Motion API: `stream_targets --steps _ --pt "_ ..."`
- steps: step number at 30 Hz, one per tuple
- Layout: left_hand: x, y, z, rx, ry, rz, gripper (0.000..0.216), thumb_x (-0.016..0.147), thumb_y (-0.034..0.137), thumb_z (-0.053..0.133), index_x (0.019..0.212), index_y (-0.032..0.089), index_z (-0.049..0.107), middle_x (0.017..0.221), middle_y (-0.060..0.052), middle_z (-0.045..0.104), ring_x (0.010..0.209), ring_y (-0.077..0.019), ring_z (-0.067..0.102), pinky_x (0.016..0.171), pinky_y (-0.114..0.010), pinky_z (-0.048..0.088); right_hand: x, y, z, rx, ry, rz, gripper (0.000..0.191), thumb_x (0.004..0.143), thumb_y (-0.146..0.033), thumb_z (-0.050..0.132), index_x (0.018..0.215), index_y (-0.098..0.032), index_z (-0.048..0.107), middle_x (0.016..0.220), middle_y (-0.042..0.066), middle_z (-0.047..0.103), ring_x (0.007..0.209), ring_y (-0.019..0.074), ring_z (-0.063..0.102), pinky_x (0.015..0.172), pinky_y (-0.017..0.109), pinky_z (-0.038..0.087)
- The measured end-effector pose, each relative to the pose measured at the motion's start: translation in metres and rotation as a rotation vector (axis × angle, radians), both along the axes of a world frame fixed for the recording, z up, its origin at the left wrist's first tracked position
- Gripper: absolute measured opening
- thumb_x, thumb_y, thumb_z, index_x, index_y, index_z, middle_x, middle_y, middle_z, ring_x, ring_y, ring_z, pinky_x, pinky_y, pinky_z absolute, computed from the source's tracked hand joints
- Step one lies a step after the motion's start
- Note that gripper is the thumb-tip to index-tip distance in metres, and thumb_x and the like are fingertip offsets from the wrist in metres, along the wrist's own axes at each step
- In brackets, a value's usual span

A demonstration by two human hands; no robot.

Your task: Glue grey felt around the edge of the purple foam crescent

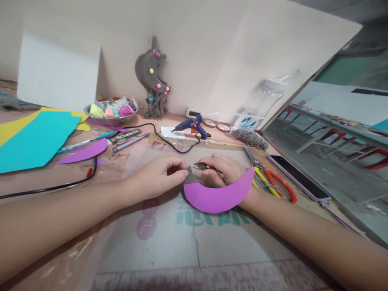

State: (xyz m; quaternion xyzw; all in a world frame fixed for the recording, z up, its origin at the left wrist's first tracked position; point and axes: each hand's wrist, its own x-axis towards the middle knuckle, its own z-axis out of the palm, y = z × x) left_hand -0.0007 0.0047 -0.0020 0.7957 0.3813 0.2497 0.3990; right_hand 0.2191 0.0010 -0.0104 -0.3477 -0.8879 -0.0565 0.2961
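Note:
A purple crescent cut-out (216, 199) hangs above the mat, its left tip covered in grey yarn (190, 177). My left hand (160, 173) pinches that wrapped tip between thumb and finger. Behind the crescent, my right hand (226, 169) has thumb and fingers closed on a small dark grey bit, which looks like a bundle of the same yarn. The crescent's right tip passes in front of my right wrist. Against the back wall stands a grey yarn-wrapped moon (151, 74) with coloured pompoms and dangling strands.
A blue glue gun (190, 126) lies behind my hands, its black cord running left. Orange-handled scissors (280, 184), a phone (298, 178) and a grey yarn skein (250, 138) lie right. On the left are coloured sheets (42, 139), pens (130, 141) and a metal bowl (112, 119).

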Motion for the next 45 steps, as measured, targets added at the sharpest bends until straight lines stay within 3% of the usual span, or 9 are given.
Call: stream_targets --steps 10,20,22,27,33,37,39,42,45 --pt "-0.001 -0.001 0.002 0.055 -0.031 -0.018 0.021 0.085 0.029 0.042 0.072 0.017 0.053 0.067 0.003 0.049 0.065 -0.0120 0.046 0.059 -0.023 0.034 0.000 0.003 -0.007 -0.436 0.398 -0.138 0.027 0.086 -0.046 0.050 0.087 -0.019 0.057 0.069 0.000 0.060 0.057 0.0120 0.055 0.053 0.025 0.044" --pt "0.001 -0.002 0.004 0.040 -0.053 -0.003 0.019 0.084 0.025 0.043 0.068 0.017 0.051 0.062 0.005 0.046 0.059 -0.0101 0.043 0.055 -0.022 0.032 0.012 0.027 0.004 -0.068 0.221 -0.083 0.044 0.085 -0.042 0.053 0.121 -0.018 0.052 0.116 0.015 0.055 0.104 0.0257 0.055 0.088 0.045 0.046" --pt "0.001 -0.001 0.004 0.047 -0.068 0.022 0.019 0.084 0.024 0.043 0.067 0.017 0.049 0.063 0.005 0.047 0.061 -0.0105 0.045 0.057 -0.022 0.034 0.012 0.021 0.015 -0.222 0.266 -0.068 0.040 0.085 -0.043 0.054 0.116 -0.019 0.055 0.115 0.013 0.058 0.107 0.0258 0.055 0.092 0.045 0.044" --pt "0.000 0.001 0.004 0.115 -0.101 0.128 0.019 0.086 0.025 0.043 0.069 0.018 0.049 0.068 0.003 0.052 0.068 -0.0126 0.050 0.065 -0.023 0.038 0.001 -0.003 0.028 -0.906 0.573 0.031 0.040 0.089 -0.048 0.047 0.114 -0.019 0.057 0.099 0.009 0.068 0.089 0.0199 0.065 0.077 0.034 0.051" --pt "-0.001 0.000 0.003 0.211 -0.121 0.200 0.016 0.086 0.024 0.044 0.076 0.018 0.055 0.074 0.001 0.057 0.071 -0.0136 0.051 0.067 -0.024 0.041 -0.004 -0.008 0.026 -1.239 0.807 0.128 0.046 0.085 -0.052 0.046 0.114 -0.019 0.059 0.100 0.009 0.067 0.071 0.0192 0.065 0.057 0.030 0.051" --pt "-0.002 0.000 0.002 0.218 -0.133 0.240 0.015 0.087 0.026 0.044 0.081 0.018 0.055 0.075 0.001 0.057 0.069 -0.0135 0.051 0.066 -0.024 0.041 0.004 -0.004 0.035 -1.122 0.644 0.083 0.044 0.086 -0.048 0.043 0.111 -0.018 0.062 0.088 0.007 0.067 0.057 0.0138 0.059 0.046 0.025 0.045" --pt "-0.002 -0.001 0.003 0.234 -0.128 0.231 0.015 0.086 0.025 0.044 0.079 0.018 0.055 0.074 0.001 0.056 0.070 -0.0136 0.051 0.067 -0.024 0.040 0.009 -0.001 0.040 -0.953 0.401 0.054 0.037 0.084 -0.042 0.051 0.111 -0.020 0.064 0.098 0.007 0.068 0.076 0.0180 0.064 0.065 0.030 0.051" --pt "-0.002 -0.002 0.004 0.266 -0.110 0.203 0.017 0.086 0.024 0.044 0.072 0.018 0.052 0.072 0.002 0.055 0.070 -0.0136 0.051 0.067 -0.024 0.040 0.017 0.003 0.045 -0.733 0.090 0.074 0.042 0.078 -0.034 0.061 0.118 -0.024 0.060 0.118 0.005 0.063 0.108 0.0237 0.057 0.096 0.037 0.042" --pt "-0.002 -0.003 0.005 0.249 -0.108 0.182 0.019 0.085 0.024 0.044 0.069 0.018 0.049 0.069 0.003 0.052 0.069 -0.0130 0.049 0.066 -0.024 0.039 0.030 0.013 0.048 -0.636 -0.103 -0.017 0.034 0.080 -0.030 0.056 0.113 -0.022 0.063 0.111 0.005 0.067 0.100 0.0227 0.060 0.093 0.036 0.043"
